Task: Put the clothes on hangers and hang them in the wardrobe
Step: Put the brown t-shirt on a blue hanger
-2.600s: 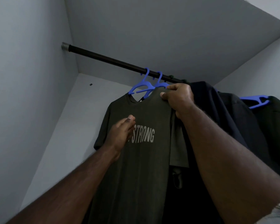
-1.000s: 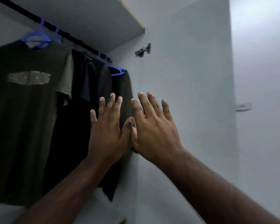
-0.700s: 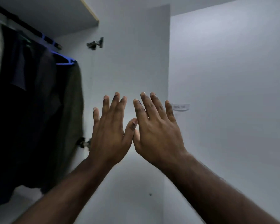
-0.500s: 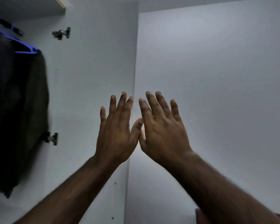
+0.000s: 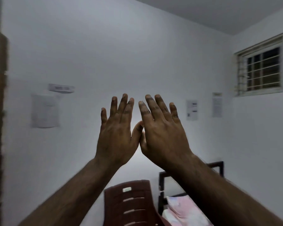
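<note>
White painted wall [image 5: 121, 51] fills the view behind a person's two raised hands, both held up with backs to the camera and fingers straight and slightly spread, grasping nothing. The left hand [image 5: 117, 136] and the right hand [image 5: 163, 136] stand side by side, their thumbs meeting or nearly meeting between them; the blur makes contact hard to judge. No clothes, hangers or wardrobe rail appear here; only a brown vertical edge [image 5: 0, 111] runs down the far side beyond the left hand, and whether it belongs to the wardrobe cannot be told. Beyond the left hand, on the wall, hangs a pale sheet of paper [image 5: 45, 110] with a small label [image 5: 61, 88] just above it. Past the right hand are two more notices [image 5: 192, 110], and farther out and higher, a barred window [image 5: 261, 66] set in the side wall. Below the wrists, between the two forearms, stands a reddish-brown plastic chair [image 5: 131, 204] with a slotted back. Under the right forearm lies a pink and white pillow [image 5: 185, 211] on a bed with a dark frame [image 5: 216, 165]. The picture is softened by motion.
</note>
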Demonstrator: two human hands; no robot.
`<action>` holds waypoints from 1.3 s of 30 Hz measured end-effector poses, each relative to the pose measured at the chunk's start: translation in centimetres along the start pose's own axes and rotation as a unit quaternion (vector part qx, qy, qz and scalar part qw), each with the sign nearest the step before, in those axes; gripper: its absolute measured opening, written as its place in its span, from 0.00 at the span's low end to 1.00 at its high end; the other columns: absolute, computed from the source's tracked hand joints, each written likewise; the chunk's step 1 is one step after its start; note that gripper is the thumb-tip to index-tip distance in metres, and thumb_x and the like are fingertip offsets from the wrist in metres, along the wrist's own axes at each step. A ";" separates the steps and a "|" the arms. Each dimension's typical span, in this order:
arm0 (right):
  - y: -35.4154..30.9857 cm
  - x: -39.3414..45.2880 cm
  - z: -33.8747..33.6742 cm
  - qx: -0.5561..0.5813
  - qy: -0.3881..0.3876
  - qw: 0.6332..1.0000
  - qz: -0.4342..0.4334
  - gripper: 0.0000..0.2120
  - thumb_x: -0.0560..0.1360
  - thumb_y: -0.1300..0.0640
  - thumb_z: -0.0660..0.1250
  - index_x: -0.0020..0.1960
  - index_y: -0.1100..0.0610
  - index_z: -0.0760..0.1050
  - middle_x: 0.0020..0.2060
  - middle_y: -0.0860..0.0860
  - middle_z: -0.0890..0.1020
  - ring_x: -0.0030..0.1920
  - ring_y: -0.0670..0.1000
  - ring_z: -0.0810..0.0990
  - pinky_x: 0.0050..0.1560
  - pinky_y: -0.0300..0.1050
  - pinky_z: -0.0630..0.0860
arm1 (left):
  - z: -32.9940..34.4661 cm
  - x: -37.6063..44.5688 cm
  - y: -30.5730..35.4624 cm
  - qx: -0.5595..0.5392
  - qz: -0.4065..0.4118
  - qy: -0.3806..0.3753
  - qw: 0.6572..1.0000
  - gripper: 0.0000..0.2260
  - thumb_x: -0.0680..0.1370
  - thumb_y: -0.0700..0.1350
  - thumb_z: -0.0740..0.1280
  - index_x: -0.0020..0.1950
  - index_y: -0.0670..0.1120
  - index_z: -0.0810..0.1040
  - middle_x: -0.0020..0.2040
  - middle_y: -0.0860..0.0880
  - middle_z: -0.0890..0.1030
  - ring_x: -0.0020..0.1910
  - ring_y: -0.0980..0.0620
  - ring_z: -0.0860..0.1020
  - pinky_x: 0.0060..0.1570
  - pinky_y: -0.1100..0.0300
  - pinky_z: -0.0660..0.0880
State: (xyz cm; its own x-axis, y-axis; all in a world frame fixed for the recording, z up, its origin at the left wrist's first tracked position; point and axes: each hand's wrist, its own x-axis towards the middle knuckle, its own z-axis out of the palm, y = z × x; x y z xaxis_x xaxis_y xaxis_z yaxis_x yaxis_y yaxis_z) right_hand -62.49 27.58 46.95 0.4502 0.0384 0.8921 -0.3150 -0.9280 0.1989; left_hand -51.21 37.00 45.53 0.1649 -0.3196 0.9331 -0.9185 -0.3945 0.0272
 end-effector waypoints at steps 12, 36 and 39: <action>11.0 -5.4 -1.3 -0.194 -0.094 0.971 0.103 0.38 0.77 0.53 0.66 0.81 0.57 0.52 0.81 0.57 0.53 0.81 0.57 0.45 0.79 0.62 0.46 | 13.1 2.4 10.1 -0.207 0.120 -0.013 0.971 0.29 0.83 0.58 0.49 0.81 0.45 0.55 0.82 0.47 0.52 0.82 0.47 0.45 0.77 0.36 0.50; 32.0 -31.4 -6.8 -0.323 -0.235 0.860 0.319 0.33 0.76 0.60 0.61 0.80 0.58 0.57 0.80 0.56 0.59 0.81 0.57 0.52 0.78 0.62 0.51 | 31.9 -9.7 41.0 -0.407 0.185 -0.220 0.867 0.27 0.85 0.54 0.52 0.82 0.46 0.54 0.83 0.49 0.51 0.81 0.49 0.42 0.79 0.42 0.42; 34.3 -34.8 -6.3 -0.304 -0.258 0.851 0.342 0.32 0.77 0.59 0.60 0.80 0.57 0.57 0.80 0.56 0.58 0.81 0.57 0.52 0.78 0.62 0.51 | 34.3 -11.9 43.7 -0.411 0.182 -0.259 0.855 0.29 0.82 0.56 0.47 0.82 0.46 0.54 0.83 0.49 0.51 0.81 0.50 0.42 0.79 0.44 0.40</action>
State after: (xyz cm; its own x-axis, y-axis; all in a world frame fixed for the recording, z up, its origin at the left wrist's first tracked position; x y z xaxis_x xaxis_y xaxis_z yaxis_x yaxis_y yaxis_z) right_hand -94.27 -3.24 25.27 0.2457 -0.7462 0.6187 -0.9539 -0.2995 0.0177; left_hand -80.99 -5.96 23.34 -0.2433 -0.7154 0.6550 -0.8505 0.4820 0.2106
